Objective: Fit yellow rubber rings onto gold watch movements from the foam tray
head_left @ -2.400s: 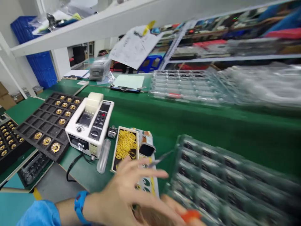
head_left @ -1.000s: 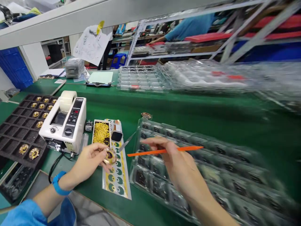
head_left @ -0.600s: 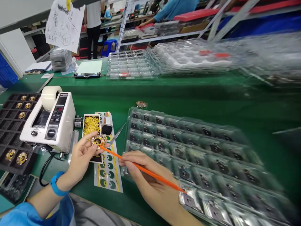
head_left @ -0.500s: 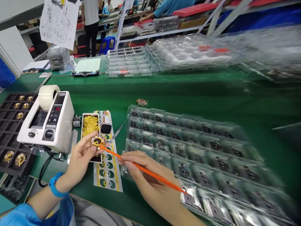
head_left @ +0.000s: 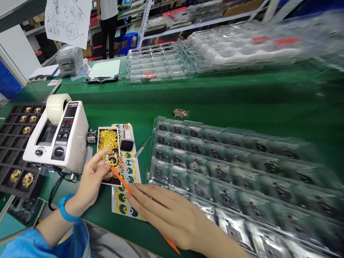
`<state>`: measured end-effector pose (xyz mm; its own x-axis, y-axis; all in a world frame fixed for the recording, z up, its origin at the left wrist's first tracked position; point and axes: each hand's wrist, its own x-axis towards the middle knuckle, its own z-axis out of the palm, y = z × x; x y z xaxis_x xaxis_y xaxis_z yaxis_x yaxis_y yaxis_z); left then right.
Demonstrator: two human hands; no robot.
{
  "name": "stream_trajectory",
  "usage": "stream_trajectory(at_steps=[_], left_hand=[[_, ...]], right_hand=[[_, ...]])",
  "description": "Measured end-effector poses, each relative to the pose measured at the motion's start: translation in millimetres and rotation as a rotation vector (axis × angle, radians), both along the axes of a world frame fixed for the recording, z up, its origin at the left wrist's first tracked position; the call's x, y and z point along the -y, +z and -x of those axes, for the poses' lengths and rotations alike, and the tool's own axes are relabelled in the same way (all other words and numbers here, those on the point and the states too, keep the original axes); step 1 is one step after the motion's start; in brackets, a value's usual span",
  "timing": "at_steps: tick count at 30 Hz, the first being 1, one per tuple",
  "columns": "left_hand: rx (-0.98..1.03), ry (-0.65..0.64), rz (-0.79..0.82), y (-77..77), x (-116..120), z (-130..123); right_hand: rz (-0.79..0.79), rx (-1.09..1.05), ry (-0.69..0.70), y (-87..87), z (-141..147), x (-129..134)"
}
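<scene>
Left grip [head_left: 92, 177] closed on gold round disc [head_left: 113, 160], held just over box of yellow rubber bands [head_left: 106, 139]. Right grip [head_left: 163, 211] closed on orange plastic stick [head_left: 120, 183], tip at disc's lower edge. Clear blister tray [head_left: 215, 182] just right of both, on green counter [head_left: 242, 96].
</scene>
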<state>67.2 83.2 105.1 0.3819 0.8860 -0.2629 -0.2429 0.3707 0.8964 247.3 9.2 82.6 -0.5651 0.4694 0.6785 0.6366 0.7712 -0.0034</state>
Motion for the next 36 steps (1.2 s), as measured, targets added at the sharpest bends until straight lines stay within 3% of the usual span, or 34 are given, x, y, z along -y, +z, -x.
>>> stream_trajectory(at_steps=[4,9,17,20,25,29,32,36], left_hand=[[-0.005,-0.010,0.003,-1.2,1,-1],[0.031,-0.083,-0.022,-2.0,6,-4],[0.002,-0.146,-0.044,-7.3,9,-5],[-0.005,-0.123,-0.022,-8.9,8,-6],[-0.024,-0.093,0.022,-6.5,5,-6],[-0.026,-0.070,0.064,-2.5,3,-7],[-0.012,-0.076,0.090,-0.9,2,-6],[-0.054,-0.150,0.065,-0.4,3,-7]], right_hand=[[0.014,-0.151,0.001,5.8,1,1],[0.191,-0.496,-0.172,12.6,2,4],[0.210,-0.860,-0.323,3.2,18,-3],[0.165,-0.734,-0.272,-0.6,18,-3],[-0.071,-0.235,-0.146,-9.4,14,-4],[-0.176,-0.027,-0.118,-5.1,12,-8],[-0.159,-0.060,-0.108,1.8,8,-8],[0.007,-0.405,-0.227,3.5,1,0]])
